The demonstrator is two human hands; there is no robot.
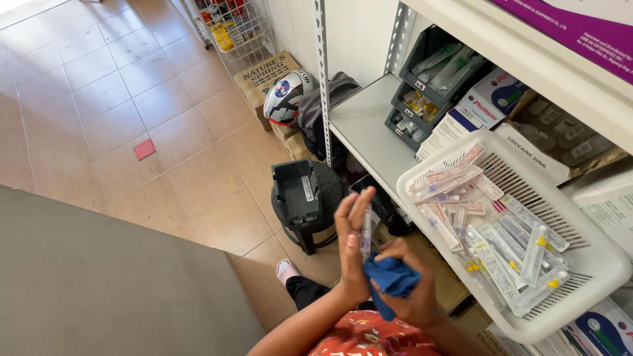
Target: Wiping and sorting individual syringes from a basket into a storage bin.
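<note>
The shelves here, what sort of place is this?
Probably a medical supply storeroom. A white basket on the metal shelf holds packaged syringes, with boxed medical goods behind. The left hand holds one syringe; the right hand grips a blue cloth.

Two hands show — the left hand (353, 240) and the right hand (412, 290) — with one slim packaged syringe (366, 232) and one blue cloth (393, 277) between them. One white slotted basket (593, 264) sits on the shelf (369, 132); the wrapped syringes (501, 244) heaped in it overlap too much to count, well over a dozen. Stacked grey bins (422, 99) at the back of the shelf number three, and a fourth grey bin (297, 191) stands alone on one dark round stool (320, 227). One helmet (285, 99) — white and red — rests on a cardboard box (267, 76), and one wire rack (234, 29) stands on the floor. One pink slipper (288, 270) is visible.
</note>
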